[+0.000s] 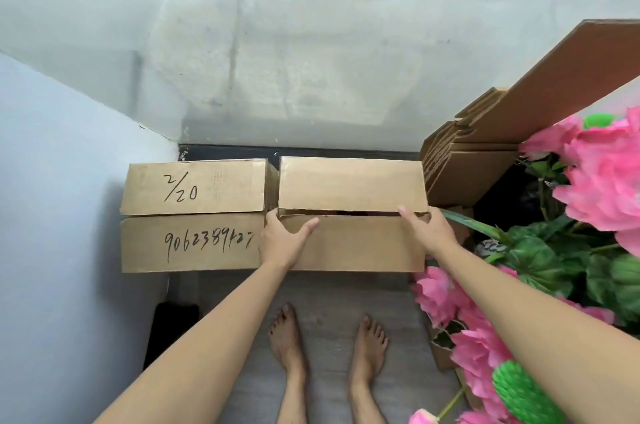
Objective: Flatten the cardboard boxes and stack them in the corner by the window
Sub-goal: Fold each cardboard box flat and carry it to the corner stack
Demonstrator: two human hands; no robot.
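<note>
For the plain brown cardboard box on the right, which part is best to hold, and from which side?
Hold the plain brown cardboard box at its two short ends, coming from the near side. It is long and its top flaps are unsealed, so end grips seem steadier.

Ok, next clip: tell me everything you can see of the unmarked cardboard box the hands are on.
The unmarked box is plain brown corrugated cardboard, still assembled, not flattened. Its two top flaps are folded shut, with a dark slit open between them. It sits on the floor against the window base, close beside the handwritten box on its left. The left hand rests on its near-left flap corner, thumb lying across the top; the right hand holds the right end at the seam. Flattened cardboard leans to its right.
</note>
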